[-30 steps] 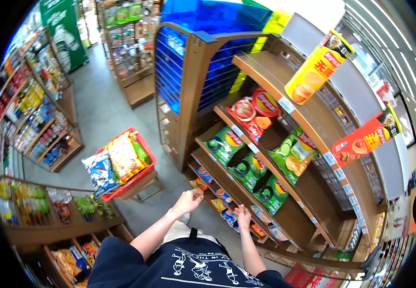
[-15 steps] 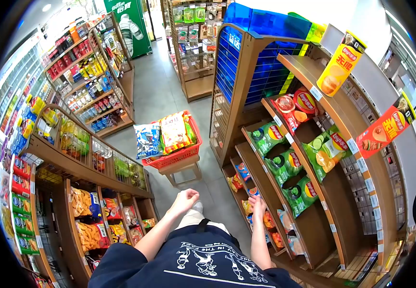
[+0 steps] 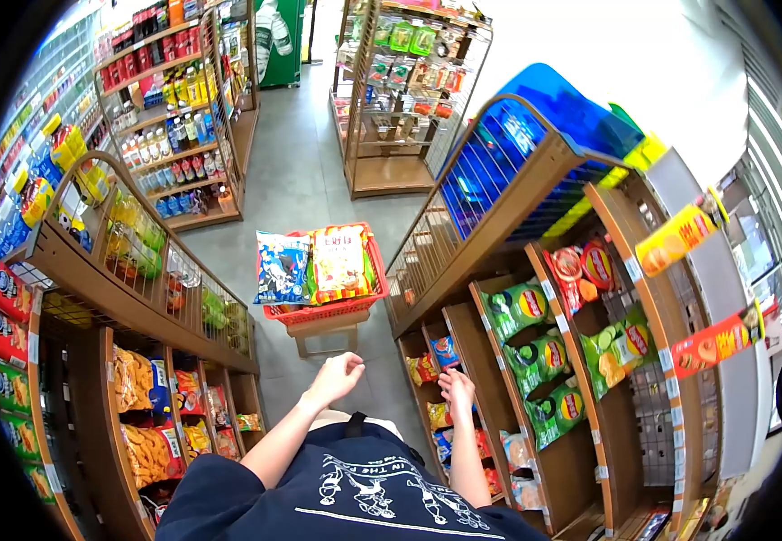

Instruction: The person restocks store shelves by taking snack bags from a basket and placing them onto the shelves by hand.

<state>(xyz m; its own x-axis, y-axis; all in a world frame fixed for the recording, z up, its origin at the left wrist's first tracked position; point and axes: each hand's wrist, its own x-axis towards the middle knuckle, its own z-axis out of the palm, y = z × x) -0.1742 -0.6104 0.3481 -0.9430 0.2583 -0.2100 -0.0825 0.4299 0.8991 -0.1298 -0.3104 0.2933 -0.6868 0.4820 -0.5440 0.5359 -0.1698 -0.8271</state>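
Conv. store: snack shelves [image 3: 493,383], shopping basket [image 3: 328,314], prob. drinks fridge [image 3: 57,81]

Red basket [image 3: 323,313] of snack bags [image 3: 338,261] on stool [image 3: 335,328]

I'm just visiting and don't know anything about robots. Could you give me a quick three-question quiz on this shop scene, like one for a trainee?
1. What is under the red plastic basket? A) a blue crate B) a light-brown stool-like stand C) a shopping trolley
2. True or false: the person's bare left grip is clutching the basket's rim.
3. How many large cylindrical chip cans show at the picture's right, and in which main colours?

Key: 1. B. 2. False; it is apart from the basket. 3. Two: one yellow, one red.
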